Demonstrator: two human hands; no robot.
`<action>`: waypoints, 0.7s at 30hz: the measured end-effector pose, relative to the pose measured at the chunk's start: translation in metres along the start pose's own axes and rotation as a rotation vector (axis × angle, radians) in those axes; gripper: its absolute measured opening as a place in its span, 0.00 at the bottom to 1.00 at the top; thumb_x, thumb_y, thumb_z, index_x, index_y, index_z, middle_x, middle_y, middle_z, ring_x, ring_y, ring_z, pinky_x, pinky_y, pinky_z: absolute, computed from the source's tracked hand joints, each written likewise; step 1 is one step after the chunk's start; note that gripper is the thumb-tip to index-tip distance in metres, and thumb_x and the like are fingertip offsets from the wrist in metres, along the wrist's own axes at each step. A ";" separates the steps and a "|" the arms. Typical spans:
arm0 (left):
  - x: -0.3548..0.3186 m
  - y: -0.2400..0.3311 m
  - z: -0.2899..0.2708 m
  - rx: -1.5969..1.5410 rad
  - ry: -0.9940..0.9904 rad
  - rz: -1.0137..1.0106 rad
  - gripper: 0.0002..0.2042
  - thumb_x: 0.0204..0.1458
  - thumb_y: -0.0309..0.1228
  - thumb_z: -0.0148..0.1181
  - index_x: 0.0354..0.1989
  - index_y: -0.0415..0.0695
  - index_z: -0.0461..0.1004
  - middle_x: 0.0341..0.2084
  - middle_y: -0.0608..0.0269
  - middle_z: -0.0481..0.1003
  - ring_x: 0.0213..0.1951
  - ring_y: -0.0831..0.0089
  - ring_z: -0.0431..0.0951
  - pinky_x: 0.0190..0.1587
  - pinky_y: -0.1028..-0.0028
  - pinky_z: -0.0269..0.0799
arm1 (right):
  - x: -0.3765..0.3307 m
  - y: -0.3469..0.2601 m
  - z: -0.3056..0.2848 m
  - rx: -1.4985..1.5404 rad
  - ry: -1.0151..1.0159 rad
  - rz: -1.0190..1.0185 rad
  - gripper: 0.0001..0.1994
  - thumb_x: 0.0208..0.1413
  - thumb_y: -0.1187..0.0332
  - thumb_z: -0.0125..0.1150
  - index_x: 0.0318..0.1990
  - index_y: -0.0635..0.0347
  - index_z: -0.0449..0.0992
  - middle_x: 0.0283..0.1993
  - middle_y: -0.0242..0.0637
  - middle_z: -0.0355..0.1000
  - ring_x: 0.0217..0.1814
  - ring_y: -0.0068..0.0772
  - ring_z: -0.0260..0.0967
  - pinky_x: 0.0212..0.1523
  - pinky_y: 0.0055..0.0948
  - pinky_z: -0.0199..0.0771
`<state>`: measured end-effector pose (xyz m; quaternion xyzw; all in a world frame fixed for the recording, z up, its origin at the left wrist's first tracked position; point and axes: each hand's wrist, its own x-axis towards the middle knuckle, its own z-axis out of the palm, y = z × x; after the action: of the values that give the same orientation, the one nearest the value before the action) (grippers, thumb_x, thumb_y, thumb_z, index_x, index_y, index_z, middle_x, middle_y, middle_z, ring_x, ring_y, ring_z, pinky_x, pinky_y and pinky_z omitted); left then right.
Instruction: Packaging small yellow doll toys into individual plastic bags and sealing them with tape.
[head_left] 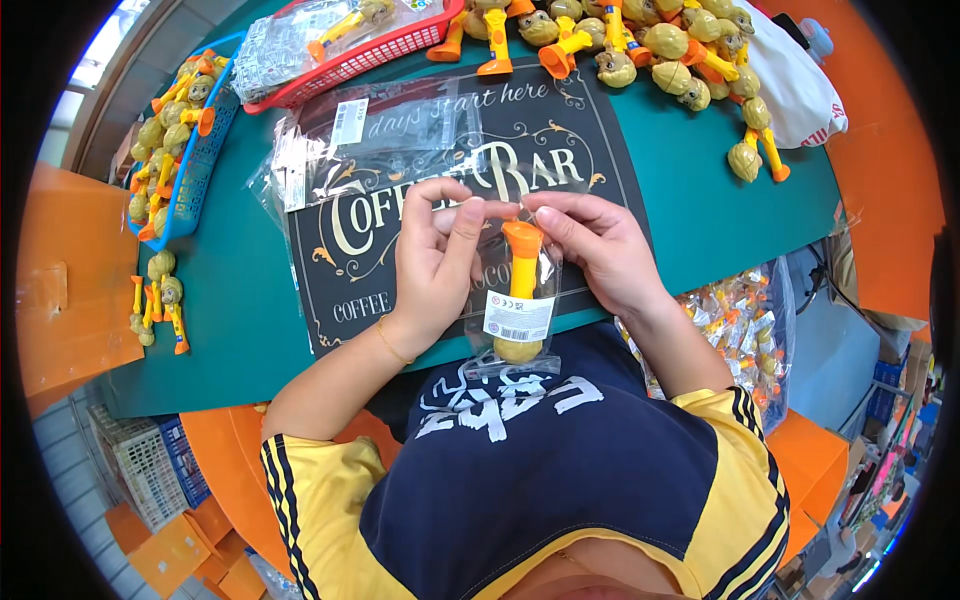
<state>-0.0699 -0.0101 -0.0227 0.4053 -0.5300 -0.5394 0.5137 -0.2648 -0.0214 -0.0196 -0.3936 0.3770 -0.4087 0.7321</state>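
A clear plastic bag hangs upright in front of my chest, pinched near its upper edge by both hands. My left hand grips it with thumb and forefinger, and my right hand does the same on the other side. Inside is a toy with a yellow handle, a flared orange end at the top and a round gold head at the bottom. A white label with a barcode covers part of it. Flat clear bags lie beyond my left hand.
A black printed mat lies on the green table. Loose toys are heaped at the far right. A blue basket of toys stands left, a red basket of bags behind. Bagged toys fill a sack at right.
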 end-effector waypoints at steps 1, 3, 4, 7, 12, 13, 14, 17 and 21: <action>0.000 0.005 0.001 0.000 0.016 -0.060 0.10 0.65 0.35 0.47 0.49 0.45 0.59 0.38 0.54 0.79 0.16 0.87 0.65 0.18 0.87 0.60 | -0.001 0.000 0.001 0.000 0.000 0.001 0.15 0.61 0.68 0.58 0.54 0.63 0.74 0.42 0.31 0.75 0.35 0.15 0.66 0.37 0.17 0.69; 0.001 0.008 0.001 -0.001 0.032 -0.121 0.12 0.64 0.35 0.49 0.50 0.43 0.63 0.39 0.55 0.79 0.16 0.87 0.65 0.19 0.87 0.61 | -0.002 -0.001 0.005 -0.043 0.026 -0.034 0.16 0.61 0.69 0.58 0.54 0.64 0.74 0.40 0.30 0.75 0.35 0.13 0.65 0.36 0.15 0.67; 0.002 0.008 0.000 0.017 0.025 -0.143 0.13 0.63 0.35 0.51 0.50 0.41 0.67 0.38 0.57 0.80 0.18 0.87 0.66 0.20 0.86 0.62 | -0.002 -0.001 0.005 -0.043 0.028 -0.034 0.16 0.61 0.69 0.58 0.54 0.64 0.74 0.40 0.30 0.75 0.35 0.13 0.65 0.36 0.15 0.67; 0.005 0.007 -0.002 0.041 0.026 -0.167 0.13 0.62 0.35 0.54 0.47 0.38 0.74 0.37 0.59 0.80 0.21 0.86 0.69 0.24 0.85 0.66 | -0.003 0.002 0.004 -0.040 0.037 -0.058 0.17 0.61 0.70 0.57 0.57 0.65 0.71 0.39 0.28 0.74 0.35 0.13 0.64 0.38 0.15 0.66; 0.007 0.013 -0.002 0.018 0.085 -0.219 0.12 0.60 0.32 0.56 0.45 0.37 0.78 0.33 0.62 0.79 0.28 0.84 0.73 0.32 0.83 0.72 | -0.006 0.003 0.003 -0.111 0.134 -0.135 0.18 0.62 0.69 0.57 0.59 0.64 0.70 0.39 0.27 0.73 0.39 0.13 0.66 0.43 0.15 0.68; 0.007 0.012 -0.003 0.018 0.085 -0.220 0.12 0.60 0.32 0.56 0.45 0.37 0.78 0.33 0.62 0.79 0.28 0.84 0.73 0.32 0.83 0.72 | -0.007 0.003 0.003 -0.111 0.135 -0.135 0.18 0.62 0.69 0.57 0.59 0.64 0.70 0.39 0.27 0.73 0.39 0.13 0.66 0.43 0.15 0.68; 0.007 0.011 -0.004 0.054 0.080 -0.195 0.12 0.60 0.31 0.57 0.45 0.37 0.78 0.30 0.64 0.77 0.28 0.83 0.73 0.32 0.82 0.72 | -0.008 0.004 0.004 -0.110 0.147 -0.170 0.18 0.62 0.69 0.57 0.58 0.64 0.71 0.40 0.28 0.73 0.40 0.13 0.67 0.43 0.15 0.68; 0.009 0.008 -0.009 0.119 0.056 -0.166 0.12 0.59 0.31 0.58 0.45 0.36 0.78 0.26 0.67 0.74 0.28 0.83 0.73 0.33 0.82 0.72 | -0.008 0.003 0.006 -0.115 0.177 -0.200 0.17 0.62 0.69 0.56 0.57 0.64 0.71 0.37 0.27 0.72 0.39 0.14 0.66 0.42 0.15 0.66; 0.011 0.003 -0.011 0.003 0.032 -0.191 0.13 0.58 0.30 0.59 0.46 0.34 0.77 0.27 0.67 0.74 0.28 0.81 0.73 0.33 0.81 0.70 | -0.007 0.002 0.003 -0.122 0.157 -0.180 0.15 0.62 0.70 0.55 0.54 0.65 0.73 0.32 0.26 0.70 0.35 0.14 0.64 0.38 0.15 0.64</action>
<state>-0.0597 -0.0221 -0.0194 0.4633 -0.4816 -0.5785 0.4677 -0.2641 -0.0139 -0.0186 -0.4363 0.4203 -0.4785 0.6356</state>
